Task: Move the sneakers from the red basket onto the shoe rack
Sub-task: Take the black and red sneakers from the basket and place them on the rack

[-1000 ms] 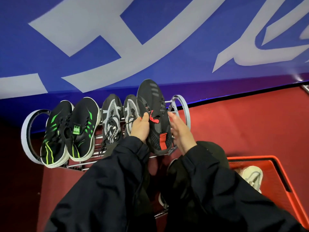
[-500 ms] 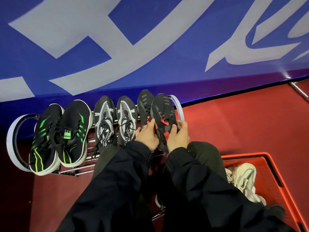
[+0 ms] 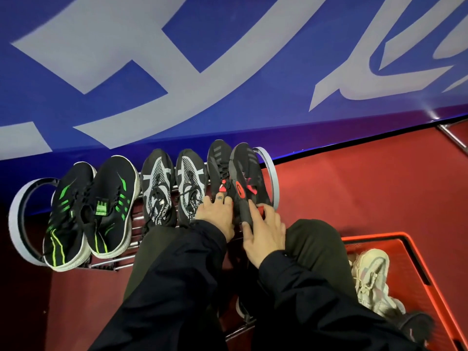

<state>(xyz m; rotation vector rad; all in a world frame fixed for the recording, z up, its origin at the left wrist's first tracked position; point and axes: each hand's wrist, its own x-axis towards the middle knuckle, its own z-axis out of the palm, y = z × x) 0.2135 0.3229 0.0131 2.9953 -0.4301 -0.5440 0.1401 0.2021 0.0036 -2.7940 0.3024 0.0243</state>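
A metal shoe rack (image 3: pixel 270 171) with grey round ends stands against the blue wall. On it sit a black-and-green pair (image 3: pixel 91 209), a black-and-white pair (image 3: pixel 174 186) and a black-and-red pair. My right hand (image 3: pixel 263 231) grips the heel of the right black-and-red sneaker (image 3: pixel 247 173), which is tilted on its side at the rack's right end. My left hand (image 3: pixel 217 216) rests on the heel of the left black-and-red sneaker (image 3: pixel 218 160). The red basket (image 3: pixel 415 259) at lower right holds a beige sneaker (image 3: pixel 369 274).
A blue wall with large white lettering (image 3: pixel 177 72) rises right behind the rack. The floor is red carpet (image 3: pixel 354 188). My dark-sleeved arms and knees fill the lower middle. A metal bar (image 3: pixel 453 138) shows at the right edge.
The black-and-red sneaker came down from above the rack to its right end beside its partner. Both hands dropped to the heels, and the sneaker now leans over.
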